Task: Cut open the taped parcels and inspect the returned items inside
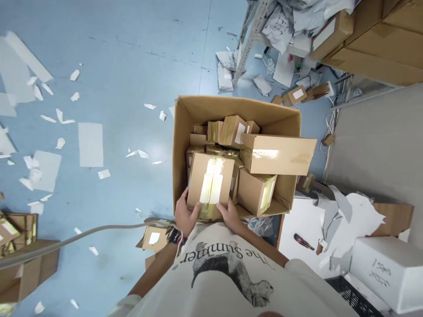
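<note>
Both hands grip a brown taped cardboard box [194, 171] over the near side of a large open carton [238, 105]. My left hand [187, 213] is closed round its left near corner, thumb on top. At the right near corner my right hand [230, 215] holds it the same way; the fingers underneath are partly hidden. Shiny tape and white labels run down the middle of the box's top. Inside the carton lie several smaller brown boxes. A long box [280, 165] rests tilted across the carton's right wall, and another taped box [253, 191] sits below it.
A rack [251, 37] with grey parcels and big cartons [380, 53] stands at upper right. On the white table [304, 215] at right lie a cutter [303, 241] and crumpled paper. Paper scraps litter the blue floor [132, 110]. A cable [99, 231] crosses at lower left.
</note>
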The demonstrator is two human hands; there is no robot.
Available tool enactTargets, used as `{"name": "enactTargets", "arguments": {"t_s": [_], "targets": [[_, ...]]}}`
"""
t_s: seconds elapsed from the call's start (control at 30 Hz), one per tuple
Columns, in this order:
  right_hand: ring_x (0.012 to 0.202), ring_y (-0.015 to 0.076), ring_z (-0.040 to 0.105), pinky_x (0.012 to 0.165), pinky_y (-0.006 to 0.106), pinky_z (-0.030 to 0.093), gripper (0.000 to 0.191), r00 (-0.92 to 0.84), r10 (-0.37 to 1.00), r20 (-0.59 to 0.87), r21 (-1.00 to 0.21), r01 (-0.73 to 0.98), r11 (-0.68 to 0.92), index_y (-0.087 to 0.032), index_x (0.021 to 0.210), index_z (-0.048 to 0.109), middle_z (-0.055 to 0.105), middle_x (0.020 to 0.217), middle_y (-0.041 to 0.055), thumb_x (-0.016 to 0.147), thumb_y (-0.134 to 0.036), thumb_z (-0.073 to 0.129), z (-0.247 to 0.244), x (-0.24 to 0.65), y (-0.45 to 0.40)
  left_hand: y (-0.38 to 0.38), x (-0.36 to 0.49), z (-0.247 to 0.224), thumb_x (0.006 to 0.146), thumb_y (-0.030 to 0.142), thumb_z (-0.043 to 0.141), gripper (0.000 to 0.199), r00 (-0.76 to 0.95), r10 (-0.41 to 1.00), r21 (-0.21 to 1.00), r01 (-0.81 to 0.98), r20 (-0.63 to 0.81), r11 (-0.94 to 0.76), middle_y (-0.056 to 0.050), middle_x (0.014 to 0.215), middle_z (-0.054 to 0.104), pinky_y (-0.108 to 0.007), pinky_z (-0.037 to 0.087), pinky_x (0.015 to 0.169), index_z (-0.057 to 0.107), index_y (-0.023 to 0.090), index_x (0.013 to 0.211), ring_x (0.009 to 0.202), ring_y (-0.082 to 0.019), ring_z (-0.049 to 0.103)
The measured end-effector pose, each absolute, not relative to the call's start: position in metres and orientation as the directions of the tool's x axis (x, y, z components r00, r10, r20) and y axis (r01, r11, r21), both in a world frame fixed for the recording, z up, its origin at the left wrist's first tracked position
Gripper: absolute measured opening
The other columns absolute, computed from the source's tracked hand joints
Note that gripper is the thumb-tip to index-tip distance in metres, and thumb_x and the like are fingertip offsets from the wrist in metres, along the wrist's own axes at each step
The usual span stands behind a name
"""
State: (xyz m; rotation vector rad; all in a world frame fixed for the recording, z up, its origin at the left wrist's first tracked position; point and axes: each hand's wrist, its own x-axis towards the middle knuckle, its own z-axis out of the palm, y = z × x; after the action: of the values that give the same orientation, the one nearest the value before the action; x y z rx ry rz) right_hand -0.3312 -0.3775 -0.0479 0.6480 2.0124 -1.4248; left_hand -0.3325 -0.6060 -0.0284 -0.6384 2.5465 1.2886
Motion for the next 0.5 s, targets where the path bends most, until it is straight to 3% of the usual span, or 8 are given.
{"name": "enactTargets", "arguments": {"t_s": [0.13,0.3,0.4,0.5], "targets": [[0.146,0.0385,0.072,0.129,0.057,0.055,0.067,-0.771,0.032,-0.636,-0.699,0.593,0.400,-0.027,0.159,0.069,0.078,0.156,0.0133,0.097,-0.050,0.080,-0.037,-0.347,-0.380,-0.619,-0.340,-0.037,0.104,0.052,0.069,0.078,-0.906,-0.233,0.717,-0.423,-0.354,0.554,-0.019,0.164,0.069,-0.063,0.055,0.130,0.051,0.024,0.174,0.150,-0.042,0.069],[0.151,0.0331,0.068,0.134,0.057,0.052,0.055,-0.950,-0.034,-0.312,-0.814,0.249,0.524,-0.031,0.163,0.069,0.073,0.164,0.0115,0.110,-0.043,0.068,0.006,-0.386,-0.331,-0.629,-0.369,-0.023,0.099,0.044,0.074,0.084,-0.985,-0.137,0.738,-0.168,-0.104,0.653,-0.024,0.174,0.060,-0.068,0.042,0.140,0.051,0.019,0.176,0.164,-0.046,0.056],[0.148,0.0328,0.068,0.133,0.062,0.049,0.045,-0.987,0.162,-0.015,-0.730,0.121,0.673,-0.028,0.154,0.075,0.077,0.153,0.0142,0.114,-0.043,0.060,0.030,-0.426,-0.261,-0.615,-0.406,-0.006,0.100,0.040,0.074,0.073,-0.996,-0.084,0.780,-0.032,0.026,0.626,-0.020,0.170,0.066,-0.067,0.039,0.142,0.060,0.022,0.170,0.164,-0.043,0.057],[0.150,0.0337,0.063,0.133,0.063,0.046,0.053,-0.892,0.414,0.183,-0.619,0.222,0.753,-0.019,0.152,0.073,0.072,0.155,0.0205,0.109,-0.049,0.062,0.038,-0.473,-0.183,-0.575,-0.454,0.007,0.107,0.040,0.066,0.058,-0.999,0.007,0.833,0.036,0.038,0.552,-0.015,0.164,0.072,-0.063,0.043,0.142,0.067,0.024,0.163,0.160,-0.038,0.062]]}}
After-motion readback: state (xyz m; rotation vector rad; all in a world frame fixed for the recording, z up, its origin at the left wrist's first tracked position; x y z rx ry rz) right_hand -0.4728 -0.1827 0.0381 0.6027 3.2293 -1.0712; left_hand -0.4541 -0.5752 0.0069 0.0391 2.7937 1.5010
